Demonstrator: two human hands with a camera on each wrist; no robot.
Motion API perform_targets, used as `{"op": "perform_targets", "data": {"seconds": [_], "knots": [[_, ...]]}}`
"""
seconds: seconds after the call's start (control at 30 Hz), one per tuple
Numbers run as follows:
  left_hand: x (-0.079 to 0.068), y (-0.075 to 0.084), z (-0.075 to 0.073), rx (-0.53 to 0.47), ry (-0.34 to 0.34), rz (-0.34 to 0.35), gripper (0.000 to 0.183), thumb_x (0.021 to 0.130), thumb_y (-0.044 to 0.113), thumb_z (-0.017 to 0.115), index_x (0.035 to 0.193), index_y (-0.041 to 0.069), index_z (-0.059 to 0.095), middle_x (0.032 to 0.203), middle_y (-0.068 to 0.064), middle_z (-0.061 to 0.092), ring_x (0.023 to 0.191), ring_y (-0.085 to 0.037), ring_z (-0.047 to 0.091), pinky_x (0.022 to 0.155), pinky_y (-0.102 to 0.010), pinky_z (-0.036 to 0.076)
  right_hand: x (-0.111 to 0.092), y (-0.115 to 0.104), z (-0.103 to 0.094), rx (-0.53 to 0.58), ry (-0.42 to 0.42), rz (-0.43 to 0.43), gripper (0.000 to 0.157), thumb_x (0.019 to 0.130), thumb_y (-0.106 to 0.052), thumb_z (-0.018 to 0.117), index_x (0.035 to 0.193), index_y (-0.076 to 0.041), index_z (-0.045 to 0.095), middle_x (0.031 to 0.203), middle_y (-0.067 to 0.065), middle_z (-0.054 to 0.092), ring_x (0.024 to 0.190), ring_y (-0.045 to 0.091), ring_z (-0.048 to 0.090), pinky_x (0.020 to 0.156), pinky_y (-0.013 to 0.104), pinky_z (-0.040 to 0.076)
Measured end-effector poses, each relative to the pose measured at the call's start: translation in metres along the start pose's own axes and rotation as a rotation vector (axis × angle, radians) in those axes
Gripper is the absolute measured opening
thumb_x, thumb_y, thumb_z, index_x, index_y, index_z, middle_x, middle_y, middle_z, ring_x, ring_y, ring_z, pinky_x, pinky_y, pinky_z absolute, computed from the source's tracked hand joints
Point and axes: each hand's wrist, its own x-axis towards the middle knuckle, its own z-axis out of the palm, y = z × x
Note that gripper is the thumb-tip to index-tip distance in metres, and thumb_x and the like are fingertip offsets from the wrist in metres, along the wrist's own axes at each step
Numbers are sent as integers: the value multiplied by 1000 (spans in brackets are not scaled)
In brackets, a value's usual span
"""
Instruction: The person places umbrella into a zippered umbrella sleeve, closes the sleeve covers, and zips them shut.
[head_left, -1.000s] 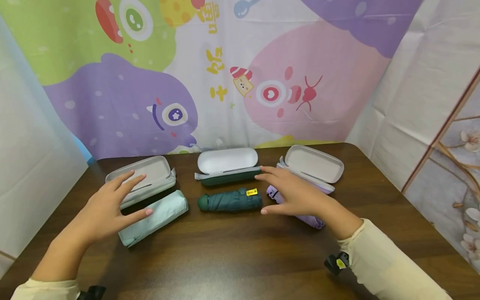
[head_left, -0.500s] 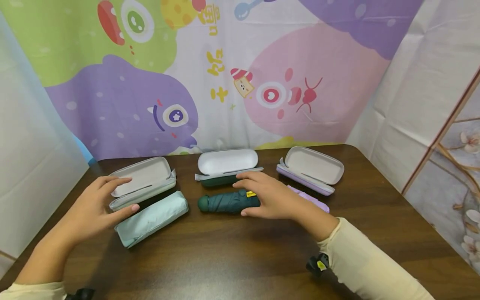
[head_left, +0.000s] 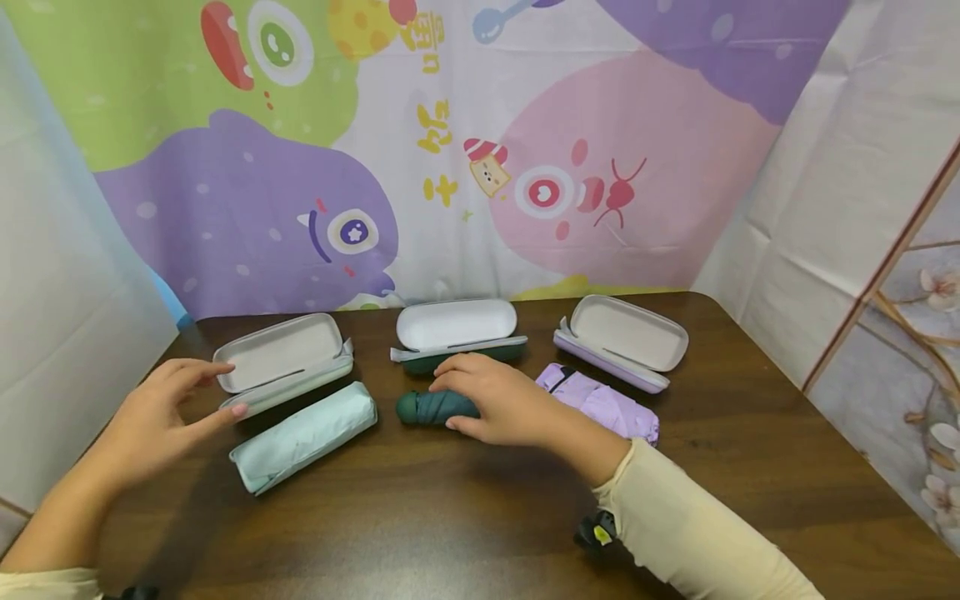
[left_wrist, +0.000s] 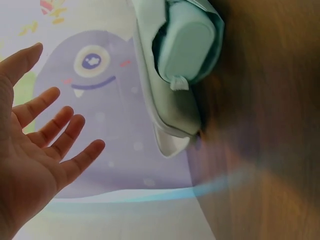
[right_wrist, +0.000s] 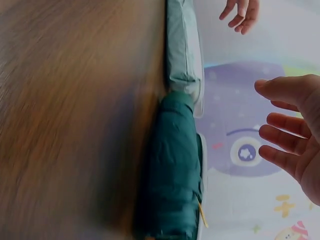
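Note:
My right hand (head_left: 495, 402) hovers over the dark green folded umbrella (head_left: 427, 407), its fingers relaxed and hiding the umbrella's right half in the head view. The right wrist view shows a gap between those fingers and the green umbrella (right_wrist: 172, 170). My left hand (head_left: 153, 423) is held beside the left end of the mint case (head_left: 288, 387), fingers spread and holding nothing. In front of that case lies a mint folded umbrella (head_left: 303, 437). A purple folded umbrella (head_left: 600, 402) lies to the right, partly behind my right forearm.
An open dark green case (head_left: 457, 333) stands behind the green umbrella, and an open purple case (head_left: 622, 342) at the back right. All lie on a brown wooden table (head_left: 420, 525). A cartoon-printed cloth (head_left: 450, 242) hangs behind the table.
My right hand has moved left from near the purple umbrella to over the green one, uncovering the purple umbrella. My left hand has drawn back left, away from over the mint case and umbrella.

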Motion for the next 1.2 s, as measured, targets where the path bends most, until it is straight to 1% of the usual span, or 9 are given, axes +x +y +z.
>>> {"op": "perform_targets", "data": {"seconds": [0.1, 0.27, 0.3, 0.43, 0.53, 0.77, 0.93, 1.03, 1.2], "knots": [[-2, -4, -2, -26, -4, -34, 48, 82, 24, 79, 124, 5, 63, 118, -11, 57, 97, 0, 50, 77, -6, 39, 6, -2, 7, 12, 2, -21, 35, 85, -17, 76, 115, -6, 65, 122, 8, 58, 116, 22, 54, 101, 32, 43], [-4, -10, -3, -60, -47, -109, 47, 87, 26, 75, 125, 4, 61, 120, -15, 56, 96, -36, 64, 70, -15, 47, 17, -8, 17, 33, 2, -37, 32, 85, -16, 76, 114, -7, 65, 121, 8, 59, 115, 22, 55, 100, 30, 43], [-4, -12, -3, -77, -50, -123, 46, 88, 26, 74, 125, 3, 60, 120, -15, 55, 96, -36, 64, 70, -16, 48, 20, -10, 19, 32, -1, -37, 32, 85, -16, 76, 114, -7, 66, 122, 7, 59, 115, 21, 55, 100, 30, 43], [-3, -22, -1, -150, -44, -171, 44, 90, 23, 72, 126, 1, 59, 119, -16, 54, 92, 2, 59, 70, -7, 44, 31, -16, 26, 13, -21, -54, 30, 86, -17, 75, 114, -9, 66, 122, 5, 59, 115, 19, 55, 100, 26, 42], [0, -32, 0, -185, -41, -200, 44, 90, 23, 71, 125, -2, 58, 117, -19, 54, 86, 18, 48, 67, -6, 43, 41, -21, 33, -1, -56, -60, 31, 87, -19, 74, 115, -10, 66, 123, 4, 59, 116, 18, 54, 100, 24, 42], [7, -54, 0, -146, -84, -264, 42, 91, 29, 70, 121, 1, 62, 113, -28, 63, 83, 18, 48, 65, -14, 44, 63, -32, 47, -51, -152, -44, 35, 89, -23, 72, 121, -12, 63, 129, 5, 56, 122, 18, 51, 103, 24, 39], [14, -71, 7, -174, -119, -283, 43, 92, 27, 68, 120, -5, 61, 110, -30, 65, 80, 15, 50, 63, -17, 48, 75, -37, 56, -99, -206, -8, 43, 90, -28, 71, 130, -15, 59, 139, 6, 51, 128, 20, 46, 104, 26, 39], [19, -82, 12, -206, -131, -297, 45, 93, 22, 67, 121, -11, 57, 112, -34, 62, 79, 13, 52, 62, -17, 50, 84, -39, 61, -126, -244, 8, 49, 91, -30, 70, 136, -16, 55, 144, 6, 46, 131, 20, 44, 104, 26, 39], [28, -98, 20, -328, -155, -352, 51, 96, 11, 60, 131, -20, 41, 125, -45, 46, 76, 0, 62, 65, -27, 57, 101, -41, 71, -160, -282, 20, 55, 91, -32, 70, 140, -17, 50, 148, 6, 42, 133, 20, 41, 102, 26, 40]]}}
